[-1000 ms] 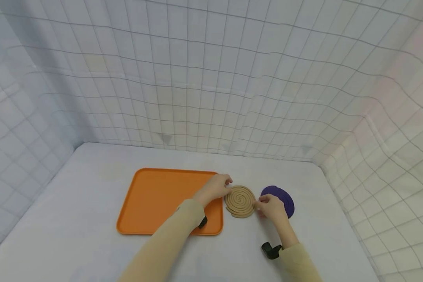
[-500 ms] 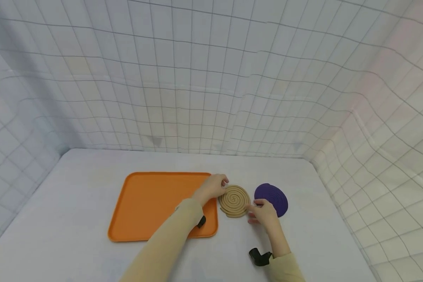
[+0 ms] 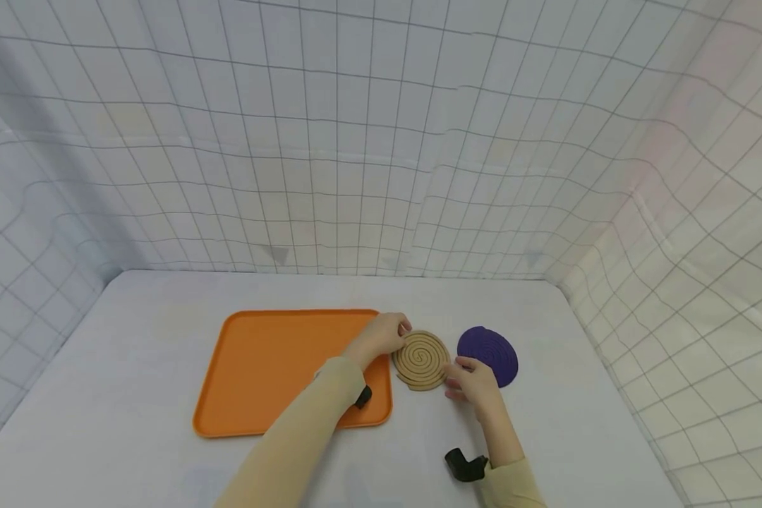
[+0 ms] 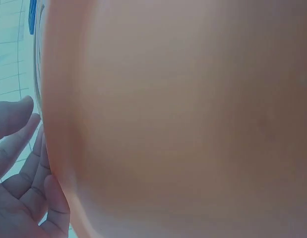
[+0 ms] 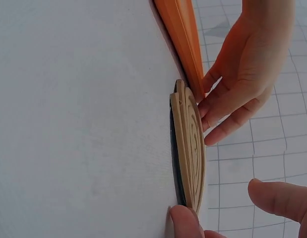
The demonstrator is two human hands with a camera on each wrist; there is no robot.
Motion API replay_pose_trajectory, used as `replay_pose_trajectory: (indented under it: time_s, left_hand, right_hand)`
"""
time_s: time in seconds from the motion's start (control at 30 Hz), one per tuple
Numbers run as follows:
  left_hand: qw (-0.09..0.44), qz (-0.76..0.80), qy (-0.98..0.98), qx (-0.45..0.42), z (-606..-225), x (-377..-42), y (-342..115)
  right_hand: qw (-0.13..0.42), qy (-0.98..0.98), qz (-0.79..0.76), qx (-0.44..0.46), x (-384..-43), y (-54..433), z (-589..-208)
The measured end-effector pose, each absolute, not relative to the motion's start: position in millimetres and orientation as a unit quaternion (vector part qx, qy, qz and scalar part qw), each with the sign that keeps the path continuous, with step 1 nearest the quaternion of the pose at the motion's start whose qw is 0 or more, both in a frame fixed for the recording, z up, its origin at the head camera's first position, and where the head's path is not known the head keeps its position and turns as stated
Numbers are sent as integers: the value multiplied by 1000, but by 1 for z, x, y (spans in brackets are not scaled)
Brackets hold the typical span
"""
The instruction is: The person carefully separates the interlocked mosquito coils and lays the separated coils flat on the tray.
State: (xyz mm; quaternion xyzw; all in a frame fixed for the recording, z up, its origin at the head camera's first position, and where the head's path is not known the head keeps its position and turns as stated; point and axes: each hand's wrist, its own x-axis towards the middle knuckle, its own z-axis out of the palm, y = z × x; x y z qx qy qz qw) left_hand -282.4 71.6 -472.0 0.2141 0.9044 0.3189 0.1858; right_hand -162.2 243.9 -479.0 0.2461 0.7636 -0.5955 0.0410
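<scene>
A flat tan spiral coil [image 3: 422,360] lies on the white table between the two hands in the head view, just right of an orange tray. My left hand [image 3: 381,336] reaches over the tray's right edge, its fingers at the coil's upper left rim. At the coil's right rim is my right hand [image 3: 474,385], with bent fingers. In the right wrist view, a right fingertip [image 5: 185,222] touches the end of the coil [image 5: 190,144], while the right thumb [image 5: 279,196] stays apart from it. The left wrist view shows the left hand [image 4: 24,183] beside the tray wall.
The orange tray [image 3: 267,374] lies flat at the left of the hands. A purple spiral disc [image 3: 492,353] rests just beyond the right hand. Black wrist-worn devices, such as the right one [image 3: 465,466], sit near the sleeves. White gridded cloth [image 3: 355,162] encloses the table's back and sides.
The head view has shifted, so the whole scene sits a little farther left. Both hands stay at the tan coil's rim, with little visible movement relative to it.
</scene>
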Motion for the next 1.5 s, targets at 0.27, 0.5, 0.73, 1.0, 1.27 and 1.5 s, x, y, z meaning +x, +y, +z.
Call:
replay_pose_trajectory:
  time_s: [0.27,0.5,0.73,1.0,1.27,1.5]
  left_hand:
    - [165,328,907,207,-473,-282,66]
    - [176,349,901,187,-472,-280,62]
    - [201,403,877,169,-469,-279,53]
    - [221,457,844,171,-472,-281,43]
    - [245,509,810,161,-467,-276,39]
    - [253,552,781,144,-457,-262,29]
  right_hand:
    - [26,752,-611,246,-164,244,-479]
    - [28,745,-621,240,-169,243,-484]
    - [18,750,-620,231,-172,241,-489]
    - [15,744,-632,217,-174,244,-491]
    - [38,709,-674,203,-175,252,-492]
    - [53,670,-717,184,-176,253,-490]
